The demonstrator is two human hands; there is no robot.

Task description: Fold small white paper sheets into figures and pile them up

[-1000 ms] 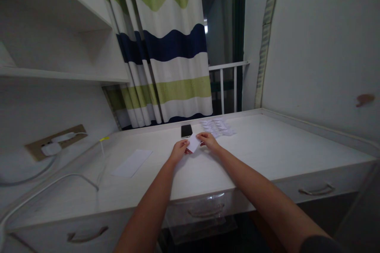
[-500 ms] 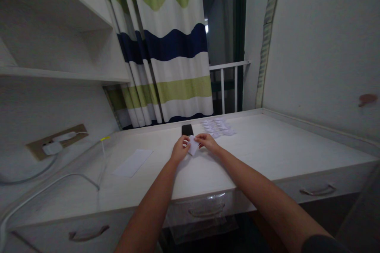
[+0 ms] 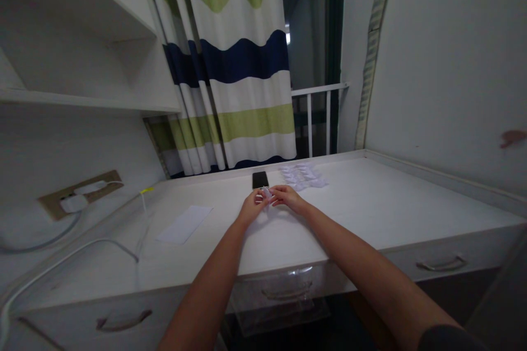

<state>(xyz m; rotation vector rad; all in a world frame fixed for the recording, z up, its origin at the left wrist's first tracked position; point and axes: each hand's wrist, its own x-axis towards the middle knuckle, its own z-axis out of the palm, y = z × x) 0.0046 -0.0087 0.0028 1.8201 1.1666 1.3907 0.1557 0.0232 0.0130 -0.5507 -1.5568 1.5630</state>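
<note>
Between my two hands is a small piece of folded white paper (image 3: 267, 194), mostly covered by my fingers. My left hand (image 3: 251, 206) pinches it from the left, and my right hand (image 3: 287, 198) grips it from the right. Just beyond my fingers lies a black phone (image 3: 259, 179) on the white desk. To the right of the phone, several folded white paper pieces (image 3: 302, 176) sit close together in rows. Off to the left lies a flat sheet of white paper (image 3: 185, 224).
The white desk (image 3: 354, 208) has drawers with metal handles along its front. Chargers (image 3: 74, 203) and a white cable (image 3: 102, 242) are at the left. A striped curtain (image 3: 251, 120) hangs behind the desk, and shelves (image 3: 82, 101) rise at upper left.
The paper showed as a flat, wider face between my hands before; now it looks narrower and is more covered. My fingers have drawn closer together around it.
</note>
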